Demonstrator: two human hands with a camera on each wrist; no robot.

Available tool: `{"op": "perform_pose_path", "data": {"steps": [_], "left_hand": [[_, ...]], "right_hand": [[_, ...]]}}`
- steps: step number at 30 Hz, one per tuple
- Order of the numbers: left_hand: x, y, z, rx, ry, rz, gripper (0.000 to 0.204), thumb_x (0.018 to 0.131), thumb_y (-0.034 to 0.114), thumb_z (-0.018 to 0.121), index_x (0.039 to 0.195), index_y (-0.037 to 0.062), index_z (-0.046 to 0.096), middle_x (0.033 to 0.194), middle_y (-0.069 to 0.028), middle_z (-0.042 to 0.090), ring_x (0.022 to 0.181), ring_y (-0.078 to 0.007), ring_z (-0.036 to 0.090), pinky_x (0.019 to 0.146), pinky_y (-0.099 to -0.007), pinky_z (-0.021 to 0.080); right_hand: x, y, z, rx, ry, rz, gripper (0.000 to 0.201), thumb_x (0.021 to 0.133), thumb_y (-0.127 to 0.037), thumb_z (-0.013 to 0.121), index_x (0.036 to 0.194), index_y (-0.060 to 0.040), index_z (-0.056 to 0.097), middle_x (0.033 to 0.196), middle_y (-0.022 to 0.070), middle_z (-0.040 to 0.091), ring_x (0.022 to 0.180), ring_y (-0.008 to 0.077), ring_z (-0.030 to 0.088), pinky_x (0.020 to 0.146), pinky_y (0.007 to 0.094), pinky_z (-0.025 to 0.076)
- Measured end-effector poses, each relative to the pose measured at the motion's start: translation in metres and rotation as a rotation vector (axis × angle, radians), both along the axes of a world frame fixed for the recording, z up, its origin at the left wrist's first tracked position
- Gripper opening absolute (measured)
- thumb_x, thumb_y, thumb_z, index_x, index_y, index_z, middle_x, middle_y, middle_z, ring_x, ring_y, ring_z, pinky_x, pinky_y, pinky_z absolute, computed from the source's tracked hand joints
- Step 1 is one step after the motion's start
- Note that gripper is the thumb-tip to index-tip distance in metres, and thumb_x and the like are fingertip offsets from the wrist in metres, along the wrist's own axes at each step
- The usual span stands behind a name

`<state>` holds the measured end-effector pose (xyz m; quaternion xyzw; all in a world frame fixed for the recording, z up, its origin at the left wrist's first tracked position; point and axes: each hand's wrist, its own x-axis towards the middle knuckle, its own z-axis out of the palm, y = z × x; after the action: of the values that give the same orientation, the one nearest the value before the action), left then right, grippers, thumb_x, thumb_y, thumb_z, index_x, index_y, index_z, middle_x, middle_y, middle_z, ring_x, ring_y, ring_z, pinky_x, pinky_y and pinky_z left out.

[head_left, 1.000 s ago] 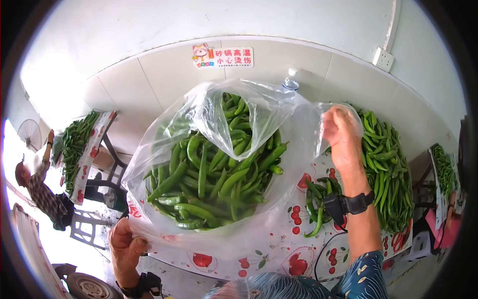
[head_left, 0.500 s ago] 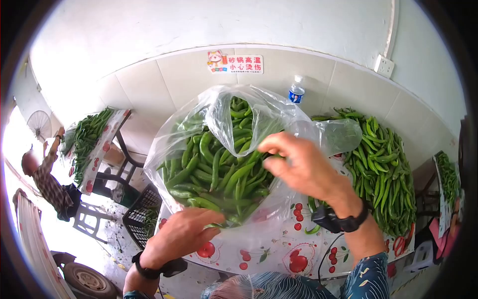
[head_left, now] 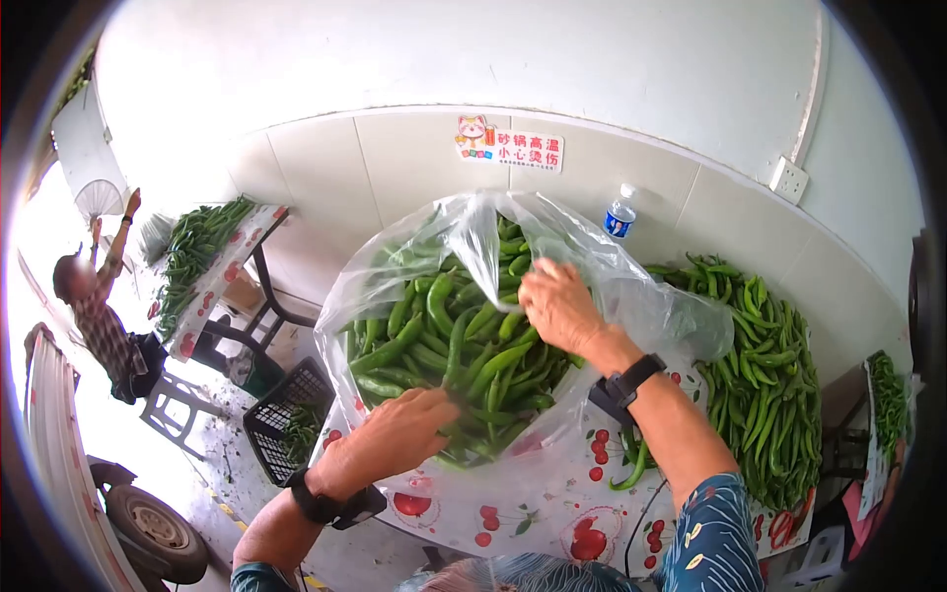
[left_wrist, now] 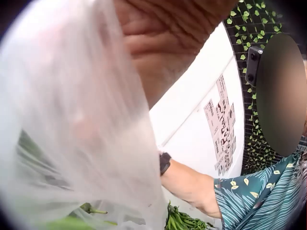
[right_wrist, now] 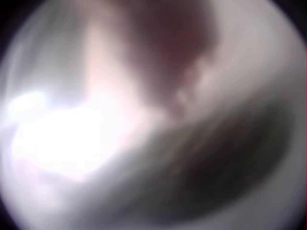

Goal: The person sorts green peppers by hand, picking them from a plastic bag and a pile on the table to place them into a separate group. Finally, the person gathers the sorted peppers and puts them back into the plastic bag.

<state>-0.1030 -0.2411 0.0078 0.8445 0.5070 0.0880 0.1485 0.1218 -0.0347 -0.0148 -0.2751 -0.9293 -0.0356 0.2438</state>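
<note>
A clear plastic bag (head_left: 370,286) full of green peppers (head_left: 478,350) stands on the table, its top loosely gathered. My left hand (head_left: 395,439) grips the film at the bag's near left side, fingers curled. On the bag's right, my right hand (head_left: 564,311) pinches the film beside a hanging strip of plastic. The left wrist view has film (left_wrist: 81,115) draped beside my left hand (left_wrist: 163,43). The right wrist view is too blurred to tell the fingers apart.
A pepper pile (head_left: 760,385) lies on the right of the cherry-print table (head_left: 533,513). A bottle (head_left: 619,212) stands behind the bag. Lower left are a black crate (head_left: 266,434) and a stool (head_left: 178,409); a person (head_left: 104,316) is beside another table.
From the bag's outer sides, both my hands have come inward onto the film, the left up and right, the right leftward and down. The right hand's fingers have closed on the film.
</note>
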Motion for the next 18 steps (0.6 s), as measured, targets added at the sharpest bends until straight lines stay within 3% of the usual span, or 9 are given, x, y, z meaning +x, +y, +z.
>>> {"op": "perform_pose_path", "data": {"steps": [1, 2, 3, 5, 6, 7, 10, 15, 18], "left_hand": [[0.005, 0.003, -0.003, 0.055, -0.006, -0.005, 0.049, 0.079, 0.019, 0.067, 0.123, 0.0072, 0.049, 0.124, -0.0167, 0.050, 0.109, -0.0342, 0.053, 0.087, -0.0447, 0.044], [0.013, 0.007, -0.004, 0.059, 0.068, 0.032, 0.055, 0.078, 0.020, 0.069, 0.127, 0.0082, 0.046, 0.127, -0.0167, 0.048, 0.110, -0.0338, 0.052, 0.086, -0.0449, 0.044], [0.023, 0.009, -0.004, 0.060, 0.144, 0.069, 0.061, 0.077, 0.021, 0.070, 0.130, 0.0092, 0.043, 0.129, -0.0166, 0.046, 0.110, -0.0335, 0.052, 0.085, -0.0451, 0.043], [0.043, 0.019, -0.004, 0.023, 0.231, 0.119, 0.078, 0.072, 0.025, 0.076, 0.137, 0.0113, 0.034, 0.134, -0.0164, 0.042, 0.108, -0.0320, 0.054, 0.085, -0.0446, 0.040], [0.050, 0.026, -0.006, 0.047, 0.270, 0.110, 0.079, 0.071, 0.026, 0.077, 0.136, 0.0112, 0.035, 0.133, -0.0165, 0.042, 0.107, -0.0322, 0.055, 0.085, -0.0445, 0.040], [0.056, 0.035, -0.011, 0.077, 0.308, 0.103, 0.081, 0.070, 0.027, 0.077, 0.136, 0.0111, 0.035, 0.133, -0.0165, 0.042, 0.106, -0.0324, 0.055, 0.084, -0.0445, 0.041], [0.063, 0.066, -0.005, 0.088, 0.337, 0.083, 0.077, 0.072, 0.032, 0.075, 0.136, 0.0104, 0.037, 0.133, -0.0172, 0.043, 0.105, -0.0342, 0.056, 0.088, -0.0466, 0.042], [0.035, 0.147, -0.005, -0.067, 0.140, 0.033, 0.067, 0.082, 0.036, 0.065, 0.139, 0.0119, 0.039, 0.141, -0.0196, 0.036, 0.122, -0.0400, 0.044, 0.098, -0.0545, 0.038], [0.041, 0.176, -0.018, -0.001, 0.314, 0.022, 0.067, 0.085, 0.039, 0.062, 0.142, 0.0169, 0.036, 0.148, -0.0195, 0.026, 0.135, -0.0416, 0.028, 0.097, -0.0642, 0.035]], "right_hand": [[-0.004, 0.007, 0.008, 0.047, 0.191, 0.045, 0.005, 0.083, -0.008, 0.054, 0.085, -0.0069, 0.058, 0.090, 0.0129, 0.062, 0.103, 0.0329, 0.057, 0.087, 0.0475, 0.042], [-0.006, 0.013, 0.025, -0.100, 0.422, 0.133, 0.007, 0.088, -0.009, 0.049, 0.089, -0.0051, 0.055, 0.083, 0.0161, 0.061, 0.084, 0.0359, 0.061, 0.073, 0.0442, 0.047], [-0.006, -0.002, 0.058, -0.373, 0.518, 0.092, 0.010, 0.092, -0.011, 0.048, 0.091, -0.0021, 0.052, 0.079, 0.0198, 0.059, 0.071, 0.0387, 0.060, 0.063, 0.0416, 0.048], [-0.009, 0.007, 0.091, -0.282, 0.753, 0.210, 0.014, 0.095, -0.014, 0.046, 0.090, -0.0012, 0.049, 0.075, 0.0103, 0.061, 0.064, 0.0211, 0.056, 0.061, 0.0342, 0.047], [-0.010, 0.012, 0.108, -0.385, 0.843, 0.309, 0.015, 0.096, -0.014, 0.046, 0.090, -0.0010, 0.050, 0.074, 0.0063, 0.061, 0.063, 0.0128, 0.052, 0.060, 0.0322, 0.046], [-0.007, 0.010, 0.128, -0.490, 0.850, 0.302, 0.016, 0.095, -0.015, 0.047, 0.091, -0.0002, 0.053, 0.076, 0.0073, 0.061, 0.064, 0.0108, 0.051, 0.063, 0.0303, 0.046], [-0.001, 0.018, 0.154, -0.633, 0.861, 0.307, 0.014, 0.095, -0.016, 0.052, 0.098, -0.0022, 0.057, 0.086, 0.0036, 0.061, 0.083, 0.0117, 0.062, 0.084, 0.0266, 0.047], [0.010, 0.023, 0.163, -0.704, 0.875, 0.313, 0.015, 0.095, -0.016, 0.054, 0.098, -0.0021, 0.059, 0.087, 0.0022, 0.060, 0.083, 0.0118, 0.062, 0.082, 0.0275, 0.049], [0.019, 0.024, 0.167, -0.703, 0.851, 0.301, 0.015, 0.095, -0.016, 0.056, 0.097, -0.0017, 0.059, 0.088, 0.0016, 0.059, 0.082, 0.0115, 0.062, 0.080, 0.0264, 0.049]]}}
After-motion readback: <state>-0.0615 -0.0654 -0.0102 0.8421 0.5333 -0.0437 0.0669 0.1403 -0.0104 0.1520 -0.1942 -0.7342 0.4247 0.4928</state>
